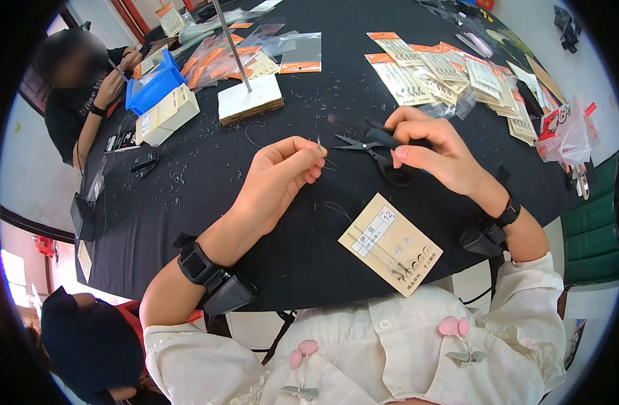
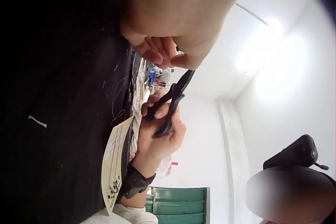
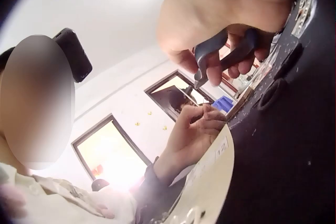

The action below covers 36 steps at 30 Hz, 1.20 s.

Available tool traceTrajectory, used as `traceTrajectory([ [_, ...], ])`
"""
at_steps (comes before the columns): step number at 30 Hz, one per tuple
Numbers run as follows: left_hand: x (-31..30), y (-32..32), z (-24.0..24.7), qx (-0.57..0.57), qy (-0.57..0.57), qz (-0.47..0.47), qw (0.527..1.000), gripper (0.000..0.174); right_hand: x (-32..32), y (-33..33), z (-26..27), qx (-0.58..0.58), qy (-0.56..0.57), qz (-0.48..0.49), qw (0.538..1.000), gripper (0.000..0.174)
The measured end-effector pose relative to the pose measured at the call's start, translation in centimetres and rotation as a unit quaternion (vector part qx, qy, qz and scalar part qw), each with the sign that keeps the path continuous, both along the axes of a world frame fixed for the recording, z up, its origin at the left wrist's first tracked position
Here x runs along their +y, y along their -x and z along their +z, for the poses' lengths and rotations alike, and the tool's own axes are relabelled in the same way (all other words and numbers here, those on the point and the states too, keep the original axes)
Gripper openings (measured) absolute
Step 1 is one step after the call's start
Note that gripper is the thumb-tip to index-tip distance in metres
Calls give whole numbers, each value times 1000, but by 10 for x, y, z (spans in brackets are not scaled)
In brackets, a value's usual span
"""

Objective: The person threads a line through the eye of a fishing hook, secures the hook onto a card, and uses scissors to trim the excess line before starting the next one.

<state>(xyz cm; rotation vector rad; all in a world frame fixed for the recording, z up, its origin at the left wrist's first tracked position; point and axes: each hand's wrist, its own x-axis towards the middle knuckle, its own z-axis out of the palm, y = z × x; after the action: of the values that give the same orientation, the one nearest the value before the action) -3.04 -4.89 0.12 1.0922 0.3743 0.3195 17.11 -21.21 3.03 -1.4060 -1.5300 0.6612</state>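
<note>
My left hand pinches a small, thin piece between thumb and forefinger, and a fine dark line loops beside it; I cannot tell what the piece is. In my right hand are pliers with dark handles, gripped by curled fingers, their blurred nose pointing toward the left hand. Black scissors lie on the cloth under the pliers, blades spread. Close to my body lies a beige card marked 12, with several fish hooks on lines fixed to it and a loop of line past its upper corner.
A white block with an upright metal rod stands beyond my left hand. Left of it are a beige box and a blue bin. Packaged hook cards pile at the back right. A person sits at the far left.
</note>
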Motion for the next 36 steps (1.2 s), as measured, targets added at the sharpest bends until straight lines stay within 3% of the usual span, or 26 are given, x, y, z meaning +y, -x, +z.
traceTrajectory([
  [3, 0, 0, 0, 7, -12, 6, 1000, 4, 0, -8, 0, -59, -8, -68, 996, 17],
  [5, -1, 0, 0, 7, -15, 5, 1000, 5, 2, -16, -7, -313, -87, -183, 928, 17],
  [6, -1, 0, 0, 7, -15, 2, 1000, 5, 2, -20, -10, -347, -82, -199, 913, 18],
  [13, 0, 0, 0, 11, -23, -5, 1000, 8, 3, -32, -17, -404, 12, -221, 887, 20],
  [15, -1, -1, 2, 13, -27, -3, 1000, 8, 4, -28, -14, -445, -91, -232, 860, 22],
  [19, 0, -1, 1, 17, -30, -4, 999, 9, -6, -12, 8, -434, -47, -153, 887, 27],
  [22, -1, -1, 2, 15, -28, -4, 999, 9, -15, 0, 11, -436, 77, -112, 890, 41],
  [26, -1, -1, 1, 9, -22, -7, 1000, 8, -16, 0, 10, -450, 75, -101, 884, 40],
  [29, -1, 0, 2, 17, -26, -10, 999, 9, -14, 2, 8, -402, 68, -104, 907, 35],
  [31, -2, 0, 3, 11, -15, 8, 1000, 9, -14, 6, 15, -307, 55, -121, 942, 30],
  [36, -3, -1, 3, 12, -6, 15, 1000, 7, -11, 6, 19, -219, 67, -159, 960, 27],
])
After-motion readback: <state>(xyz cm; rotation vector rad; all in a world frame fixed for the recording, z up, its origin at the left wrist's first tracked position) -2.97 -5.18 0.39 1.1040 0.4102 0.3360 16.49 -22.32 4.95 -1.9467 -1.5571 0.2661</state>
